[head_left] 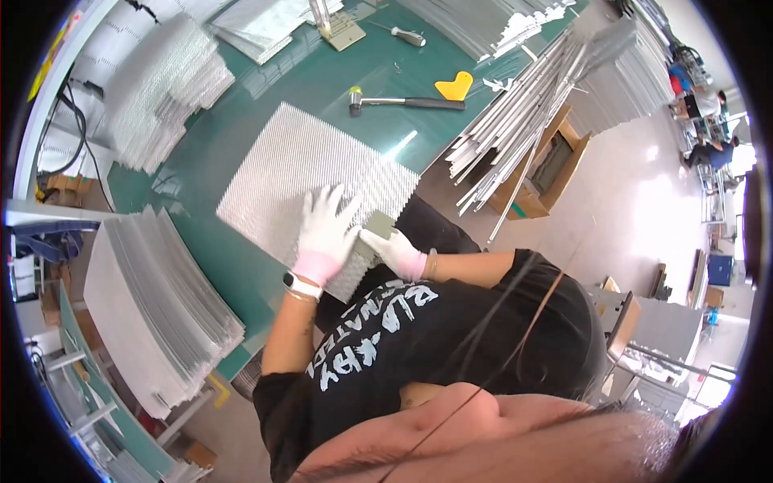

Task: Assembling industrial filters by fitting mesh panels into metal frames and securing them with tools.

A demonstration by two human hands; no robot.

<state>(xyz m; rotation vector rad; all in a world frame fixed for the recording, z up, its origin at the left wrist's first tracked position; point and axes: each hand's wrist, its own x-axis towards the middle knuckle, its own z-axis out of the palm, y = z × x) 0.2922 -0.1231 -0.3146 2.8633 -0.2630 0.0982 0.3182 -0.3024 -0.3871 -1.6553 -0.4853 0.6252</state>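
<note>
A silvery sheet with fine ridged rows (298, 161) lies slantwise on the green table, its near corner reaching past the table edge toward my body. My left hand (326, 229), in a white glove with a pink cuff, rests flat on the sheet with fingers spread. Beside it my right hand (394, 251), gloved the same way, grips a small grey-green flat plate (378, 224). That plate lies against the sheet near its right edge. The right fingers are partly hidden by the plate.
Beyond the sheet lie a hammer (411, 102), a yellow scraper (454, 85) and a screwdriver (408, 35). Stacked ridged sheets stand at left (153, 306) and far left (165, 88). Long metal strips (515, 121) jut out above a cardboard box (555, 173) at right. People work in the distance.
</note>
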